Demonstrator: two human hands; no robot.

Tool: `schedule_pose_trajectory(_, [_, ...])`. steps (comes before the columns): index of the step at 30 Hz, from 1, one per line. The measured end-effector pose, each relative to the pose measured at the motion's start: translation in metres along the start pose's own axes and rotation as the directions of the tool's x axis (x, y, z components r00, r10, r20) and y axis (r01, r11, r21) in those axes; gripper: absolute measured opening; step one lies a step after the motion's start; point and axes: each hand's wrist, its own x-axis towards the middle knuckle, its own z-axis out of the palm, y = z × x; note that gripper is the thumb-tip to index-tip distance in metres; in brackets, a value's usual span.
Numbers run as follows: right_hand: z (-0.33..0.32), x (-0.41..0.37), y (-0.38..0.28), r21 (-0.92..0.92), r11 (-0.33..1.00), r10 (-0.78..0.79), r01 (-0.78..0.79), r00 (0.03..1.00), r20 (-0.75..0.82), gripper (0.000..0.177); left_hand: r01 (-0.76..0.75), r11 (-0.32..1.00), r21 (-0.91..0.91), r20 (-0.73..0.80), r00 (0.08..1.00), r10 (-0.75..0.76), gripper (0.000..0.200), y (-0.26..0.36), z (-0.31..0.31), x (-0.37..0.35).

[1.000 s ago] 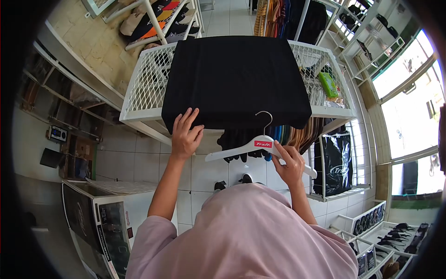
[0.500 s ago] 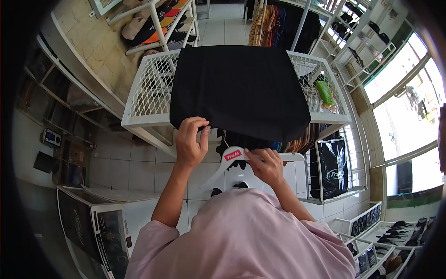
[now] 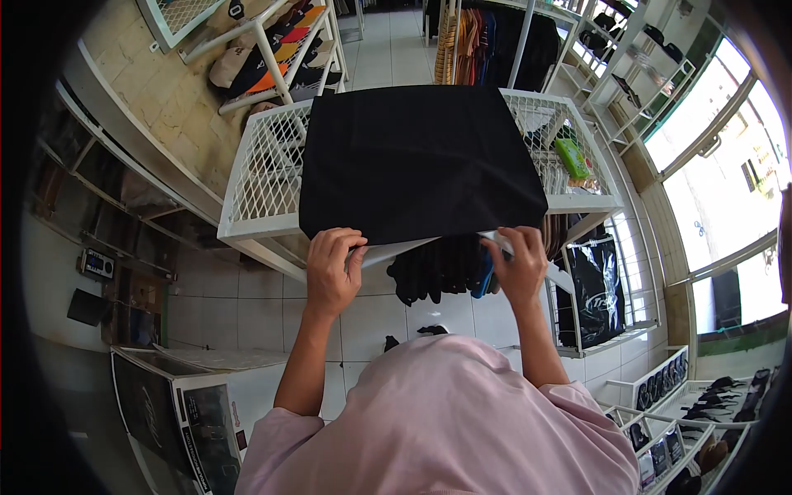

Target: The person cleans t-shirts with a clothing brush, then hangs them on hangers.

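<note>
A black cloth garment lies spread over the white mesh-topped table. At its near left corner my left hand pinches the hem between thumb and fingers. My right hand is closed near the garment's right front edge, with its fingertips at the white hanger. Most of the hanger is inside or beneath the cloth; a white strip of it shows under the hem beside my left hand, and its hook and red label are hidden.
Dark garments hang below the table's front edge. A green packet rests at the table's right. A black bag stands in a wire rack at right. Caps fill a shelf at back left. A glass-sided case is at lower left.
The hanger has moved from in front of the cloth to mostly under its front edge. My right hand has moved right and up with it. My left hand is slightly lower, still at the hem.
</note>
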Motion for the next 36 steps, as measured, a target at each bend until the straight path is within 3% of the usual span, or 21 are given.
schedule_pose_trajectory(4, [-0.008,0.010,0.010,-0.081,0.989,0.124,-0.125,0.992,-0.020,0.029,0.022,0.999,0.025,0.013,1.000,-0.023,0.013,0.002,-0.003,-0.003])
schedule_pose_trajectory(8, [0.000,0.022,0.009,-0.085,0.985,0.156,-0.153,0.987,0.035,0.035,0.042,0.999,0.022,0.049,0.998,-0.043,0.012,0.005,-0.006,-0.006])
schedule_pose_trajectory(13, [0.031,0.050,-0.020,-0.035,0.993,0.114,-0.111,0.990,0.086,0.042,0.068,0.997,0.039,0.159,0.985,-0.073,0.011,0.009,-0.014,-0.007])
schedule_pose_trajectory(17, [0.057,0.049,-0.012,-0.032,0.997,0.078,-0.074,0.980,0.181,0.039,-0.013,0.995,0.097,0.254,0.967,-0.012,0.018,0.005,-0.019,-0.003])
schedule_pose_trajectory(20, [0.058,0.051,-0.009,-0.026,0.998,0.065,-0.060,0.971,0.230,0.032,0.043,0.999,-0.034,0.184,0.982,-0.036,0.020,-0.005,-0.003,0.027])
schedule_pose_trajectory(22, [0.058,0.051,-0.005,-0.002,0.999,0.040,-0.040,0.969,0.246,0.029,0.054,0.998,-0.029,0.180,0.983,-0.047,0.025,-0.022,0.016,0.049])
schedule_pose_trajectory(24, [0.049,0.058,-0.012,-0.116,0.983,-0.130,0.139,0.988,0.080,0.026,0.081,0.996,-0.046,0.208,0.976,-0.070,0.028,-0.030,0.033,0.066])
schedule_pose_trajectory(26, [0.046,0.064,-0.010,-0.123,0.981,-0.147,0.150,0.989,0.035,0.024,0.095,0.995,0.013,0.247,0.964,-0.095,0.029,-0.044,0.048,0.065])
schedule_pose_trajectory(29, [0.040,0.068,0.003,0.027,0.999,0.024,-0.029,0.986,0.163,0.026,0.083,0.994,0.077,0.205,0.974,-0.097,0.029,-0.049,0.057,0.067])
schedule_pose_trajectory(32, [0.016,0.077,0.024,0.066,0.994,-0.103,0.088,0.955,0.279,0.030,0.101,0.991,0.093,0.181,0.977,-0.116,0.030,-0.049,0.063,0.060])
schedule_pose_trajectory(36, [-0.007,0.083,0.054,-0.039,0.998,-0.028,0.040,0.963,0.268,0.038,0.123,0.988,0.093,0.181,0.974,-0.138,0.029,-0.050,0.064,0.062])
